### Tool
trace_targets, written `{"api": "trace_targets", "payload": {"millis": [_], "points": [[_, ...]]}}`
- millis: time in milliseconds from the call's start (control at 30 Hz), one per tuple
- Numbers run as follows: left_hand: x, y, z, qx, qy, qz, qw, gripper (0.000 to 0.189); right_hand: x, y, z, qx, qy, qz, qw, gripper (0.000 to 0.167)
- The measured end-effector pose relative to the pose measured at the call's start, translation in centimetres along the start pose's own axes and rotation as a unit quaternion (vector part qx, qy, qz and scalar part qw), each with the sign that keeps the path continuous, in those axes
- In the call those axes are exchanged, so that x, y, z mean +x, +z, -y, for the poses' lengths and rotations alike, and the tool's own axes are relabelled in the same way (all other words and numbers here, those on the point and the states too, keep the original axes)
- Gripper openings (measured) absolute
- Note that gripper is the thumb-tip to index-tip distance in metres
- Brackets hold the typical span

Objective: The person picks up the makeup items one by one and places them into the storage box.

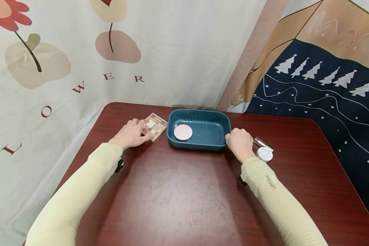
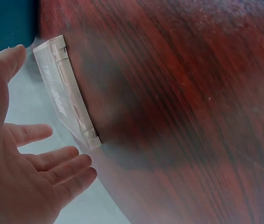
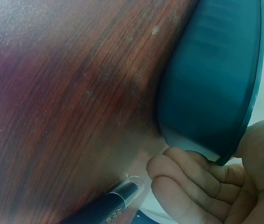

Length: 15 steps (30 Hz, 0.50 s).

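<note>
An eyeshadow palette (image 1: 154, 125) with a clear lid lies on the table, left of a blue plastic bin (image 1: 196, 147). My left hand (image 1: 131, 134) is over the palette's left side; in the left wrist view, its fingers (image 2: 61, 168) are spread beside the palette (image 2: 61, 91) without gripping it. With my right hand (image 1: 240, 142) I pinch the bin's right rim, the thumb at the rim and curled fingers (image 3: 188, 179) against the outer wall of the bin (image 3: 211, 79). Inside the bin, at its left, sits a round pink compact (image 1: 182, 132).
Just right of my right hand lie a slim tube (image 1: 263, 144) and a round silvery compact (image 1: 264, 154), close together. The dark red wooden table (image 1: 178, 198) is backed by a white printed curtain (image 1: 178, 44) and a navy one (image 1: 313, 92).
</note>
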State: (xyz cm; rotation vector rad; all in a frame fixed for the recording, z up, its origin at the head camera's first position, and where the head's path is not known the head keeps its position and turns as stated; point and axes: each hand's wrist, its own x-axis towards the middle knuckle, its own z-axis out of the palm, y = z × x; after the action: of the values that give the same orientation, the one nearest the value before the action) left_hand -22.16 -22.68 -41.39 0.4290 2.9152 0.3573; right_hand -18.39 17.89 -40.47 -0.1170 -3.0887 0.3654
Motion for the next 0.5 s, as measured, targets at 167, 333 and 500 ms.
{"api": "trace_targets", "payload": {"millis": [167,333,500], "points": [[0.4,0.3,-0.3,-0.010,-0.016,0.015,0.9997,0.085,0.0,-0.1,0.1,-0.002,0.005,0.007,1.0000,0.039],[0.5,0.2,-0.8,-0.013,-0.019,0.018,0.9996,0.088,0.1,-0.1,0.1,-0.002,0.005,0.011,0.9999,0.038],[0.8,0.2,-1.2,-0.003,-0.016,0.016,0.9997,0.093,0.0,-0.1,0.1,0.000,0.004,0.006,1.0000,0.038]]}}
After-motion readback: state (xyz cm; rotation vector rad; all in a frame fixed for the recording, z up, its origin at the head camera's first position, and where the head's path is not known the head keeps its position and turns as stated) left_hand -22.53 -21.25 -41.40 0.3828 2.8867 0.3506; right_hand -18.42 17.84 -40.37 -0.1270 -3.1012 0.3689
